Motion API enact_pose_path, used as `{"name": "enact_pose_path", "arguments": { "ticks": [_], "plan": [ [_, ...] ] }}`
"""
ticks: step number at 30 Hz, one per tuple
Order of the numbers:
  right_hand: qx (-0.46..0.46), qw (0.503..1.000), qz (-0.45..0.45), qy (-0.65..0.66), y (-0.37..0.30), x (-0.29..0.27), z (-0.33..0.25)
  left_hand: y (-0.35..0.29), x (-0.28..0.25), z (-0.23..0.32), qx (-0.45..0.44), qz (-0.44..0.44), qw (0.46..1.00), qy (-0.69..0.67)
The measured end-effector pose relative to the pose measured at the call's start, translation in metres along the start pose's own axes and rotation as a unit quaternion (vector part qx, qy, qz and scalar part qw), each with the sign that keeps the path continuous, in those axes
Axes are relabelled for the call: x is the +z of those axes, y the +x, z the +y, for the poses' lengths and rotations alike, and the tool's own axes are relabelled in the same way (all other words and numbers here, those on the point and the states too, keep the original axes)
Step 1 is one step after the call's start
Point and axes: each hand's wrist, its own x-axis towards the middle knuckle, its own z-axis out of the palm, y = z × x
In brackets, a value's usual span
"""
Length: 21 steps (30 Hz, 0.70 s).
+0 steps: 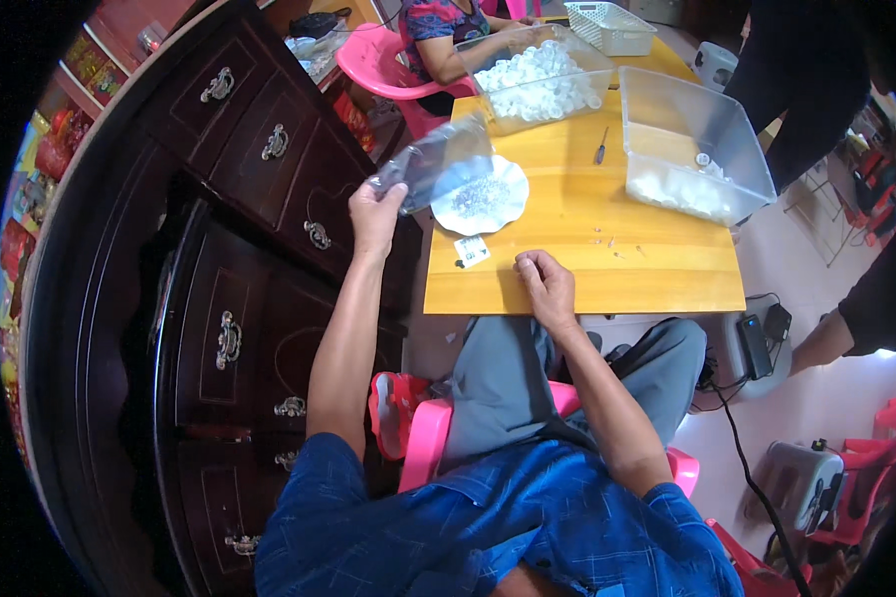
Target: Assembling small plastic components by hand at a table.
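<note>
My left hand (376, 217) is raised at the table's left side, closed on the edge of a clear plastic bag (420, 167). The bag hangs over part of a white scalloped plate (513, 204), which holds many tiny silvery pieces (480, 197). Near the table's front edge rests my right hand (550, 287), its fingers curled together; whatever they may hold is hidden. Between the plate and the front edge lies a small white printed card (472, 250), with a small dark piece beside it.
A clear bin of white plastic parts (538, 85) and another clear bin (702, 149) stand farther back. A screwdriver (601, 147) and several tiny bits lie on the yellow table (577, 219). Dark drawers (259, 199) rise at left. Another person sits beyond; someone stands at right.
</note>
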Motion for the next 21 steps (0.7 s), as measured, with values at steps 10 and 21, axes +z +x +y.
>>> {"name": "enact_pose_path", "arguments": {
  "ticks": [10,21],
  "plan": [
    [0.022,0.997,0.020,0.069,0.018,0.000,-0.018,-0.006,0.001,0.035,-0.011,-0.038,0.998,-0.054],
    [0.077,0.923,-0.071,0.370,0.052,0.006,-0.105,-0.081,0.027,0.080,-0.072,-0.137,0.966,-0.209]
  ]
}}
